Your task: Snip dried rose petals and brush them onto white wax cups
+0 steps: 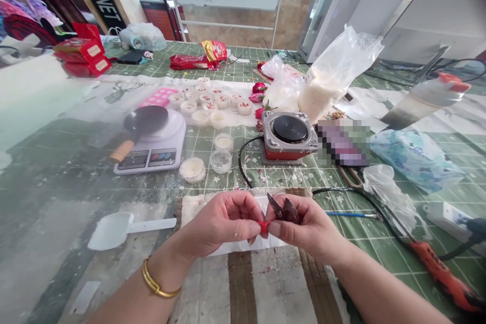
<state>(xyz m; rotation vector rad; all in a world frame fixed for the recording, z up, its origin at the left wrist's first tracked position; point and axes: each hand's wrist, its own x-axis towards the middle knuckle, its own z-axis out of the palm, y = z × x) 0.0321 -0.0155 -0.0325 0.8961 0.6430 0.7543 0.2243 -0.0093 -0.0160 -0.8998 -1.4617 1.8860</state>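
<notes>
Between the thumbs of both hands is a small red piece (264, 226), too small to make out its kind. My left hand (224, 223), with a gold bangle on the wrist, pinches its left side. At its right side my right hand (304, 225) pinches it with the thumb. The same hand also keeps a pair of scissors (278, 207) in its fingers, dark blades apart and pointing up; the handles are hidden. Below the hands a white sheet (228, 248) lies on a striped cloth (266, 283).
Left stand a kitchen scale (167, 136) bearing a small pan (146, 119), and a white scoop (110, 231). Ahead are several small wax-like cups (207, 98), roses (258, 96) and an electric hot plate (289, 131). A black cable (357, 192) and an orange-handled tool (440, 268) lie right.
</notes>
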